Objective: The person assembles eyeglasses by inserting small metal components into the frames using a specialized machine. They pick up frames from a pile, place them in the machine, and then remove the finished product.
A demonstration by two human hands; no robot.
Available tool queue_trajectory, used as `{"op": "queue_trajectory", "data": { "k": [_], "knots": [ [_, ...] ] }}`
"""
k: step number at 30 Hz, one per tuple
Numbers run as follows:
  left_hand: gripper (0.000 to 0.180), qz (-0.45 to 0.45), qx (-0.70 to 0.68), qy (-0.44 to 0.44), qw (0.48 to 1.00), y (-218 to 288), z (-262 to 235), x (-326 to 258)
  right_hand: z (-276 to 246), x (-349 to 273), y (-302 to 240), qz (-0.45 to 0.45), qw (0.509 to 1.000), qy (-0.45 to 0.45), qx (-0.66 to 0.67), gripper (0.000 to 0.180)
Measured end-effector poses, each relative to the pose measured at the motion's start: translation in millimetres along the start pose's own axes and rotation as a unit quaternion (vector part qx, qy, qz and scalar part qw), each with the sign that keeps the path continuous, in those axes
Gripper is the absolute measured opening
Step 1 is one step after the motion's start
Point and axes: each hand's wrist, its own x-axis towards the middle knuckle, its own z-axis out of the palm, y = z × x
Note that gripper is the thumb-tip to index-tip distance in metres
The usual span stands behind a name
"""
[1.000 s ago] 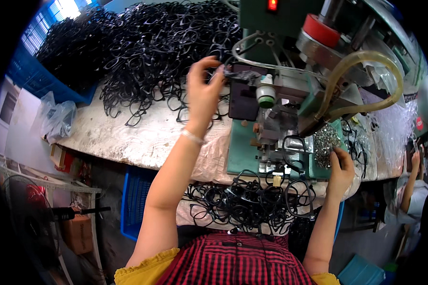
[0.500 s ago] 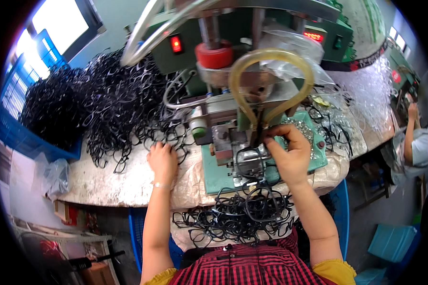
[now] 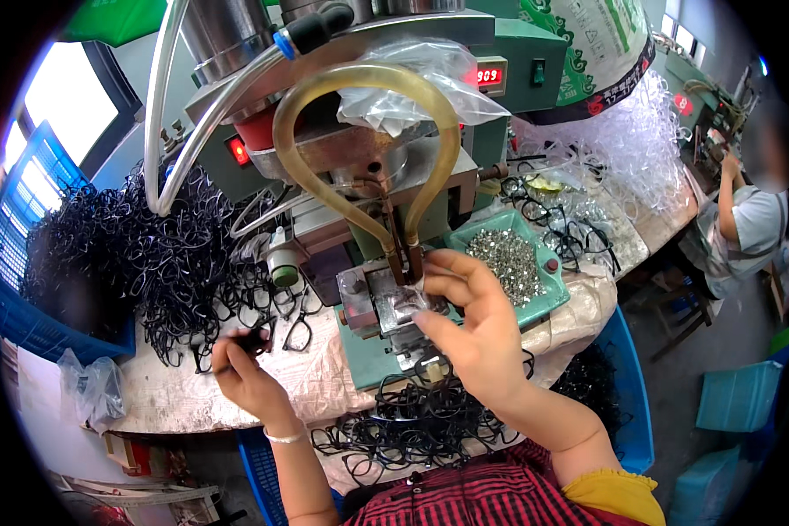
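My left hand (image 3: pixel 241 373) rests on the cloth-covered bench and pinches a black eyeglass frame (image 3: pixel 256 340) at the edge of a big heap of black frames (image 3: pixel 158 254). My right hand (image 3: pixel 469 329) reaches to the metal fixture (image 3: pixel 381 302) of the green press machine (image 3: pixel 386 175), fingertips touching the clamp under the curved yellowish hose (image 3: pixel 359 88); whether it holds a small part I cannot tell. A green tray of small metal pieces (image 3: pixel 508 259) sits just right of that hand.
More black frames lie in my lap area (image 3: pixel 412 421) and behind the tray (image 3: pixel 561 228). A blue crate (image 3: pixel 26 316) stands at the left, a blue bin (image 3: pixel 627 386) at the right. Another person (image 3: pixel 749 219) works at the far right bench.
My view has moved closer to the machine. My left hand came down from the heap toward the bench edge with a frame. My right hand stays at the fixture.
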Motion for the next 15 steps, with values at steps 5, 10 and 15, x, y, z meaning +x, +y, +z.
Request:
{"op": "queue_trajectory", "data": {
  "k": [5, 10, 15],
  "knots": [
    [0.018, 0.294, 0.087, -0.443, 0.842, 66.0, 79.9, -17.4, -57.2, 19.1, 14.7, -0.102, 0.932, -0.011, -0.348, 0.035],
    [0.025, 0.317, 0.111, -0.497, 0.800, 56.2, 99.7, -27.8, -143.7, 25.7, 64.7, -0.140, 0.763, 0.096, -0.624, 0.018],
    [0.025, 0.296, 0.113, -0.506, 0.802, 56.6, 100.4, -25.5, -131.7, 33.7, 74.5, -0.216, 0.773, 0.107, -0.587, 0.012]
  ]
}}
